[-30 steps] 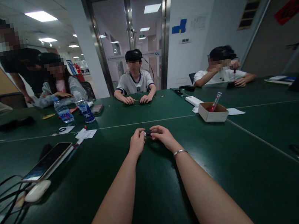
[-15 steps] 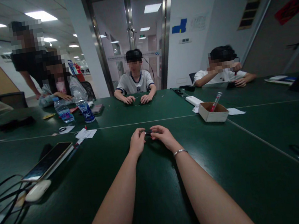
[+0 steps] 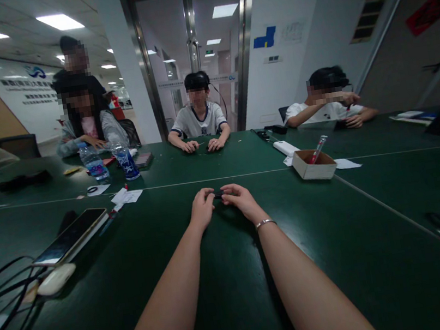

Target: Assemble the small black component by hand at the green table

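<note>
Between my hands is a small black object (image 3: pixel 218 194), too small to name. My left hand (image 3: pixel 202 208) pinches its left end with thumb and fingers. From the other side, my right hand (image 3: pixel 242 201) grips its right end, fingers curled over it. A silver bracelet (image 3: pixel 266 224) circles my right wrist. Both hands are close together just above the dark green table (image 3: pixel 232 273), near the seam that crosses it. Fingers cover much of the object.
At left lie a phone (image 3: pixel 72 239), a white rounded case (image 3: pixel 56 280) and black cables. Two bottles (image 3: pixel 126 162) stand beyond. A small open box (image 3: pixel 314 166) sits right of my hands. Across the table sit several people, one straight ahead (image 3: pixel 200 115).
My hands and the black object stay nearly in place. In the back left, a standing person has moved to the right, behind the seated person, uncovering a wall sign.
</note>
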Motion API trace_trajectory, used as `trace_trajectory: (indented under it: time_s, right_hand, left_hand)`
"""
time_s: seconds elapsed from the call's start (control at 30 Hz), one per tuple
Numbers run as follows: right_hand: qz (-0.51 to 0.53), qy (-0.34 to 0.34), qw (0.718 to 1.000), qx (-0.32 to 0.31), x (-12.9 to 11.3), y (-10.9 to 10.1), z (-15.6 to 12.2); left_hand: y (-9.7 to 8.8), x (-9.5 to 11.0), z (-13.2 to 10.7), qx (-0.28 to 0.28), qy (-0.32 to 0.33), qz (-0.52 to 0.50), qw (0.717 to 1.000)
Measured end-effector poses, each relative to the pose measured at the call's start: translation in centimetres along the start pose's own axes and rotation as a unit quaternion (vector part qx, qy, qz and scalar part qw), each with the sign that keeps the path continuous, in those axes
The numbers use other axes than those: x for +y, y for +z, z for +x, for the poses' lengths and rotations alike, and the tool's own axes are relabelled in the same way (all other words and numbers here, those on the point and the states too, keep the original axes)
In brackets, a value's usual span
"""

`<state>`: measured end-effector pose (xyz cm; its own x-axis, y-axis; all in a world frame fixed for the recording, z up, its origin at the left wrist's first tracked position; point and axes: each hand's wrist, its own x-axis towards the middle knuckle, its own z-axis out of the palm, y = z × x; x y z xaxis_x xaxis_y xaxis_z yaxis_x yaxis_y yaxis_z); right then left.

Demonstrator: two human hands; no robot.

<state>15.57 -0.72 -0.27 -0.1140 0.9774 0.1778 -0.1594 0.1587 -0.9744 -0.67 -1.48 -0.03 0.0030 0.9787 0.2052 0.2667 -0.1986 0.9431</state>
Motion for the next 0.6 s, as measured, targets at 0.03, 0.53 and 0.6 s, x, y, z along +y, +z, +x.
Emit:
trace_trajectory:
  time_s: [0.03, 0.53, 0.6]
  right_hand:
    - [0.002, -0.002, 1.000, -0.001, 0.0, 0.0, 0.0]
    - [0.005, -0.002, 1.000, -0.002, 0.1, 0.0, 0.1]
    - [0.006, -0.001, 1.000, -0.001, 0.1, 0.0, 0.1]
  left_hand:
    - [0.0, 0.2, -0.1, 0.003, -0.002, -0.001, 1.000]
    - [-0.4, 1.1, -0.5, 0.000, -0.022, 0.006, 1.000]
    - [-0.3, 1.0, -0.4, 0.002, -0.018, 0.009, 1.000]
